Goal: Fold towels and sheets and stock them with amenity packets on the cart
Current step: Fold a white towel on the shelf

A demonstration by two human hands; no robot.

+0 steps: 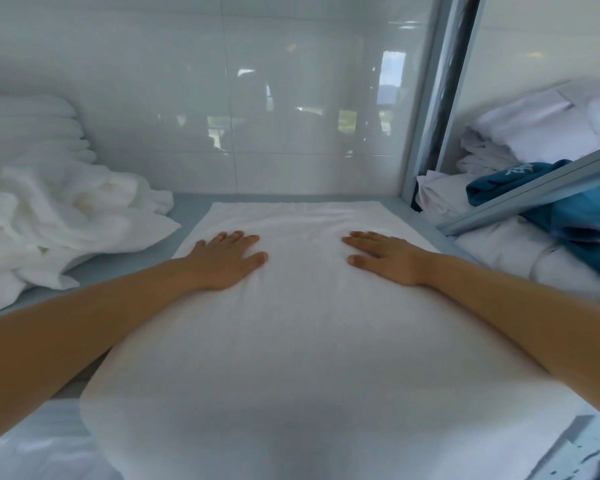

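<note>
Plain white towel (291, 306) on a pale blue-grey shelf (125, 261); crumpled white linen (59, 216) left, teal cloth (568, 216) with pale print right.

A spread towel (291, 323) lies on the worktop (191, 202), both hands (226, 261) (385, 258) flat on it. A crumpled towel heap (59, 216) lies left; folded linens (541, 133) sit right on a shelf (534, 192).
</note>
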